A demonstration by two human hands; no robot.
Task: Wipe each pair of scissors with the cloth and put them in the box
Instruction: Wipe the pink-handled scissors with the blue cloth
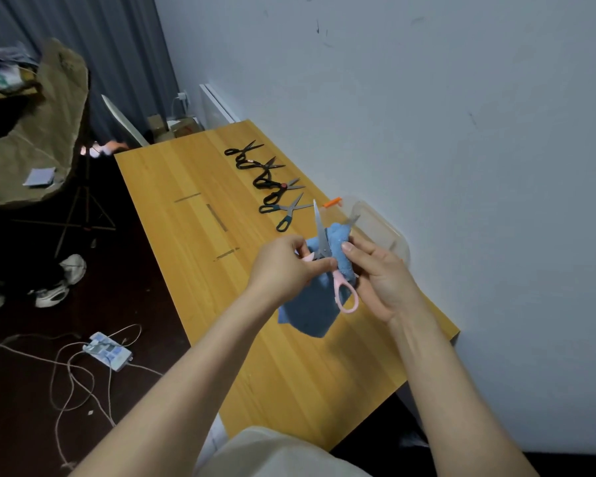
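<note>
Left hand (283, 263) pinching pink scissors (321, 235), right hand (379, 273) clutching blue cloth (310, 311) round one blade

The wooden table (193, 187) bore a row of scissors (283, 185) toward 12 o'clock, a clear box (379, 225) at 2 o'clock and tape strips (216, 217) at 10 o'clock.

Wood table (289, 356) w/ small orange item (332, 202); power strip (107, 351) & sneakers (72, 266) on floor.
</note>
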